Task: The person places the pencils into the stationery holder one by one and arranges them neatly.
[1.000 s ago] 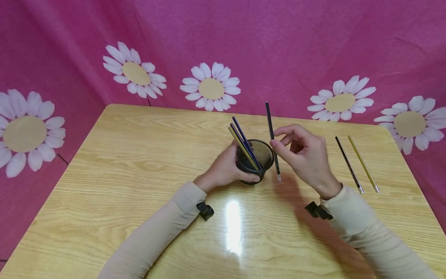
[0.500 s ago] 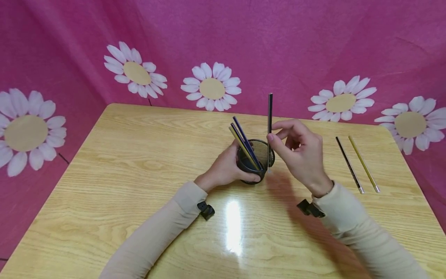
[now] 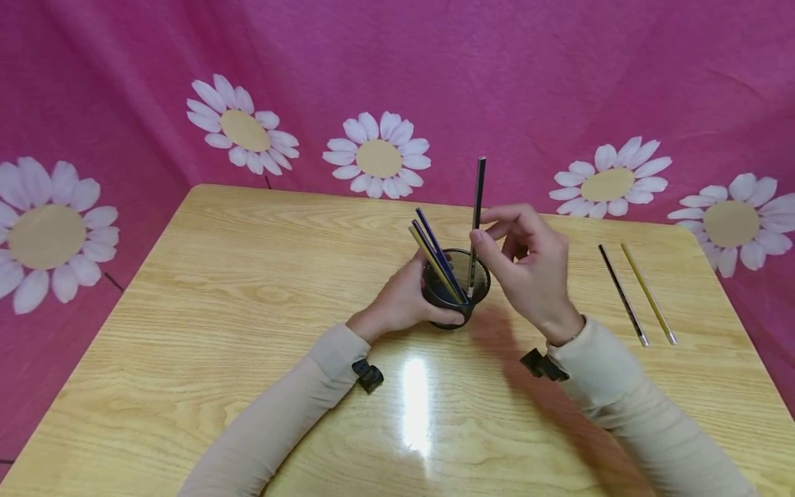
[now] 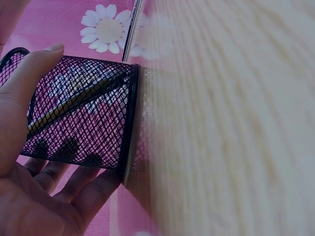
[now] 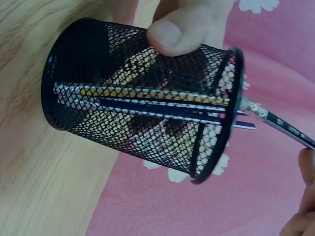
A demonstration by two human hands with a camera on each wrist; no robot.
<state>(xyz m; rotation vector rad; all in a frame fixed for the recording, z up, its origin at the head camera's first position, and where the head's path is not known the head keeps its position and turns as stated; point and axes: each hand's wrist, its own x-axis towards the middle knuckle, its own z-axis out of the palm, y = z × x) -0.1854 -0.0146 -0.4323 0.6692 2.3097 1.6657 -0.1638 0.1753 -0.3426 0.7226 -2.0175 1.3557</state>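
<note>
A black mesh pencil cup (image 3: 462,261) stands on the table, and my left hand (image 3: 404,298) grips it round its side, thumb at the front. Several pencils (image 3: 433,252), yellow and dark blue, lean leftward inside the cup. My right hand (image 3: 528,266) pinches a black pencil (image 3: 479,186) between thumb and fingers, almost upright above the cup. In the right wrist view the eraser end of this black pencil (image 5: 288,129) is right at the rim of the mesh cup (image 5: 147,98). The left wrist view has the left hand's fingers (image 4: 91,196) curled under the cup's side.
Right of the hands, a black pencil (image 3: 623,293) and a yellow pencil (image 3: 649,293) lie side by side on the wooden table (image 3: 248,276). A pink curtain with white daisies (image 3: 497,90) hangs behind the table's far edge.
My right hand has moved left with the black pencil, from beside the cup to over its mouth, raising it slightly on the way. The left hand and cup have stayed put.
</note>
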